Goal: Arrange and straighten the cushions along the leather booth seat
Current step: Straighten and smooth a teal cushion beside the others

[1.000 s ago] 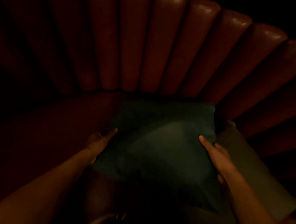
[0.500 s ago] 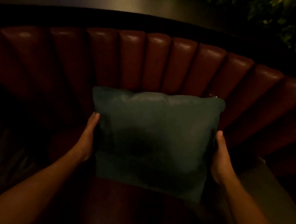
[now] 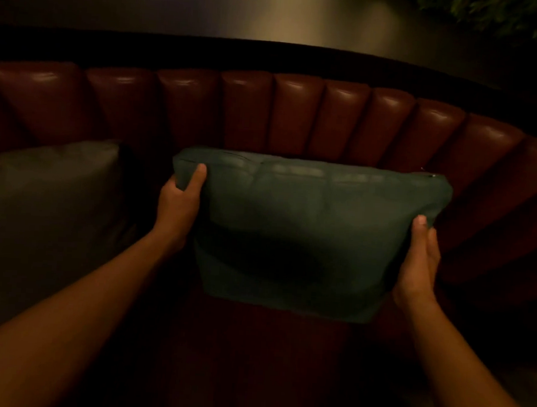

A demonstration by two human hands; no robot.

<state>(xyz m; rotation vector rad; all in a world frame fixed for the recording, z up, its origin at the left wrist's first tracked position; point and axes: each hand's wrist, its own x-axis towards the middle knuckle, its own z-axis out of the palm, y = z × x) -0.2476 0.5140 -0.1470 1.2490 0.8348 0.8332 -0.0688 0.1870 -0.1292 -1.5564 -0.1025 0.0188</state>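
Since the earlier frame the green cushion (image 3: 306, 234) has been raised upright against the booth backrest (image 3: 294, 113). Left hand (image 3: 179, 201) grips its top left corner, right hand (image 3: 421, 260) its right edge. Next, likely seating it squarely, right of the grey cushion (image 3: 47, 196).

Two cushions: one teal cushion (image 3: 306, 237) at centre, one grey cushion (image 3: 40, 208) at left. Two hands: left hand (image 3: 179, 204), right hand (image 3: 418, 269). One leather booth seat (image 3: 297, 117), at least eleven padded back ribs. One leafy plant (image 3: 492, 12), top right corner.
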